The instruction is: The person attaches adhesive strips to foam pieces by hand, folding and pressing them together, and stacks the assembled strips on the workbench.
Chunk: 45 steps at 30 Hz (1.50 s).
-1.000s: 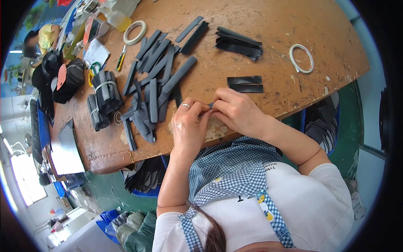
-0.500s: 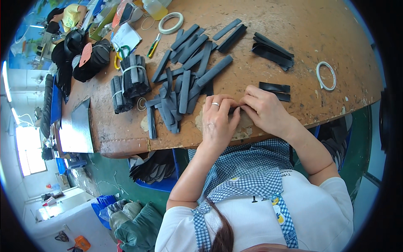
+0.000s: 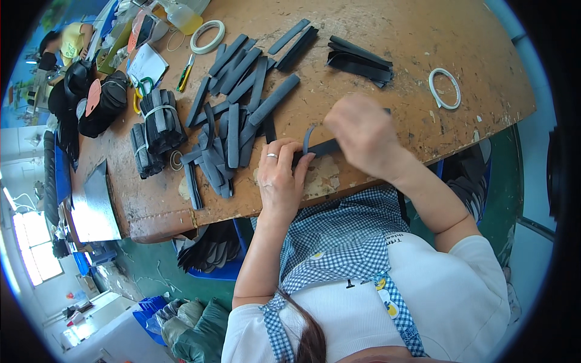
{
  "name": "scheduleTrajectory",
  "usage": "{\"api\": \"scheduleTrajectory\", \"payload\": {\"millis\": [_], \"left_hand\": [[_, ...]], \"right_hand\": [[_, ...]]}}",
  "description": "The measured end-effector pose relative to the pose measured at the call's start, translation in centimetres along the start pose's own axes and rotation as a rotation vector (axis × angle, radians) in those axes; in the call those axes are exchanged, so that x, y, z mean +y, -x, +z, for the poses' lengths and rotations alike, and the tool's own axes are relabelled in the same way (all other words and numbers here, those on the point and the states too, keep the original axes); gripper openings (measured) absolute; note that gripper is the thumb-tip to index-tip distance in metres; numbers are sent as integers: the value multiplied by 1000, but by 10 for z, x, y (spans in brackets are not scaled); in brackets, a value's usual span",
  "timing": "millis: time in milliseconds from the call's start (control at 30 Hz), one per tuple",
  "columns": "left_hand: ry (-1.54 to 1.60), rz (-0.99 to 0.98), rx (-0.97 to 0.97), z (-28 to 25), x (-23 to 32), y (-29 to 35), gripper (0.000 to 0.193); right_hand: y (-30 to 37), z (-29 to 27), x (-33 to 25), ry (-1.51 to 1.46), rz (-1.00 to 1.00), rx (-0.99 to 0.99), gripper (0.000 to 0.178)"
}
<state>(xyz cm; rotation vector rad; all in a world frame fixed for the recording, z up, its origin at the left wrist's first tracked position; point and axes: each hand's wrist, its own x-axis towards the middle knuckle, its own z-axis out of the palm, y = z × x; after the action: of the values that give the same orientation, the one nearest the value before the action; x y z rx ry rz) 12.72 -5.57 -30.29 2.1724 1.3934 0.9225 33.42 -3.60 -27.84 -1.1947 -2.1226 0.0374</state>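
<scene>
The left hand pinches a flat, dark-grey strip on the near side of the brown wooden bench. I can't tell the blurry right hand's grip. Maybe it's peeling, and next needs steady holding.

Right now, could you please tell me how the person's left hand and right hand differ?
The left hand looks sharp and shows a ring; the right hand is blurred, with no ring discernible. The left hand holds a dark strip; whether the right hand grips anything cannot be told. The left hand is nearer the loose strip pile than the right hand. Both hands are bare.
</scene>
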Motion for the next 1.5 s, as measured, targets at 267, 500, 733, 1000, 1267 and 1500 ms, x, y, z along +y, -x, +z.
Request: {"api": "scheduleTrajectory", "payload": {"millis": [267,500,733,1000,1267,1500], "left_hand": [[64,75,275,-22,20,-3,28],[255,-73,213,-28,14,4,29],[309,-152,265,-13,15,12,36],[176,-176,151,-16,21,15,32],[408,-365,113,-16,28,18,20],[785,-649,95,-11,35,13,16]], "right_hand": [[-11,-29,-17,-1086,796,-214,14],[7,7,-38,-1328,968,-276,29],[18,10,-34,-1371,1006,-328,24],[25,9,-39,-1288,922,-280,23],[24,5,-40,-1273,916,-292,20],[28,-1,-34,-1221,910,-248,16]]}}
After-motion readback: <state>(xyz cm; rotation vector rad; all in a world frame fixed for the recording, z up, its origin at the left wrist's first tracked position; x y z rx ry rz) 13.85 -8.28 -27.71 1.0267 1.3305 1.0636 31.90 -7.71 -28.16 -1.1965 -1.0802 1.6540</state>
